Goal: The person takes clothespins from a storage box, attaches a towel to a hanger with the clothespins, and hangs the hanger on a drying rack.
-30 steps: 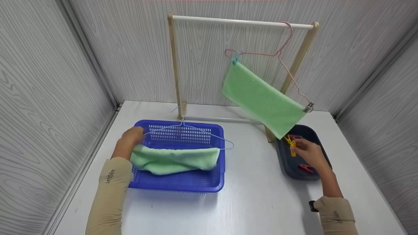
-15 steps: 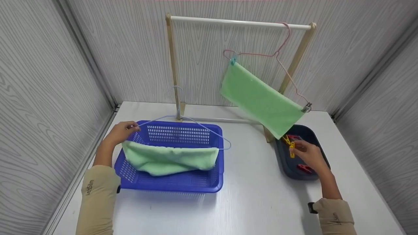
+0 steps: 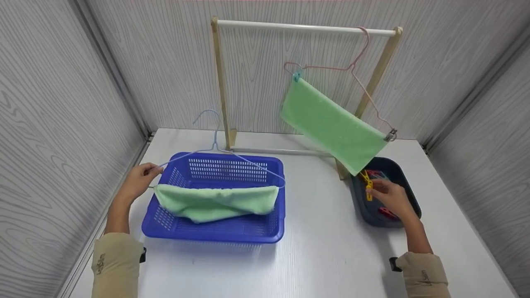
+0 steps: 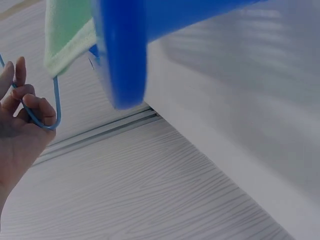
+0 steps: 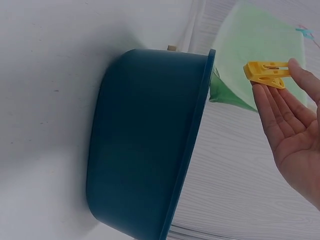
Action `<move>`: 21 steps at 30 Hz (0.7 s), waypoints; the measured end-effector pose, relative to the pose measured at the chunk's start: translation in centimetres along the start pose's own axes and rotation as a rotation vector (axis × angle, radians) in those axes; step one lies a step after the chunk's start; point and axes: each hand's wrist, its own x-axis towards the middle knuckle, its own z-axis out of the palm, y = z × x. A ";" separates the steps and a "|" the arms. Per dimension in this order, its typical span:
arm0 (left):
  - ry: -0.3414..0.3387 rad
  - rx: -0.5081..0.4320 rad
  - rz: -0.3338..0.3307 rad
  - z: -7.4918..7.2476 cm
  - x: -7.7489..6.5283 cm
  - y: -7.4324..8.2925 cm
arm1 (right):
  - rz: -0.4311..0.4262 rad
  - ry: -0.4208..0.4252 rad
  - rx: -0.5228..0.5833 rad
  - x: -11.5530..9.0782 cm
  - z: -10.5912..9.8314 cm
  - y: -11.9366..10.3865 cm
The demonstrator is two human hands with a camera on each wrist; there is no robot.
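My left hand (image 3: 137, 181) grips a light blue wire hanger (image 3: 215, 146) by its left end; in the left wrist view, fingers curl around the blue wire (image 4: 58, 102). A folded green cloth (image 3: 215, 203) drapes over the hanger's bottom bar, above a blue basket (image 3: 215, 239). The hook points up toward the rack. On the right, my right hand (image 3: 391, 198) pinches a yellow clothespin (image 3: 369, 191) over a dark bin (image 3: 364, 219). In the right wrist view, the thumb presses the handle end of that clothespin (image 5: 256, 71) against the fingers.
Behind the basket stands a rack with a white rail (image 3: 290, 27). From it hangs a pink hanger (image 3: 327, 67) with a green cloth (image 3: 331, 124), clipped by a teal clothespin (image 3: 297, 75) and a grey one (image 3: 391, 135). Red clothespins (image 3: 388, 213) lie in the bin.
My left hand has moved left and slightly down, from the basket's rim to the hanger's left end. The hanger has shifted left and its hook has come up. The right hand stays almost still.
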 end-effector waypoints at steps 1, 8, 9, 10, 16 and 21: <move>0.020 0.000 0.010 0.1 -0.1 -0.2 | 0.006 -0.004 0.002 0.0 0.0 0.0; 0.112 -0.190 0.135 0.8 0.6 -3.7 | 0.016 -0.005 0.030 -0.2 0.0 -0.2; 0.113 -0.211 0.136 0.8 0.6 -3.7 | 0.018 -0.007 0.031 -0.2 0.0 -0.1; 0.110 -0.229 0.125 0.8 0.5 -3.6 | 0.020 -0.010 0.030 -0.1 0.0 -0.1; 0.074 -0.204 0.000 1.1 0.8 -6.6 | 0.013 -0.001 0.023 -0.1 0.1 0.1; -0.037 -0.405 0.075 1.4 1.9 -12.2 | 0.017 0.005 0.024 -0.1 0.1 0.0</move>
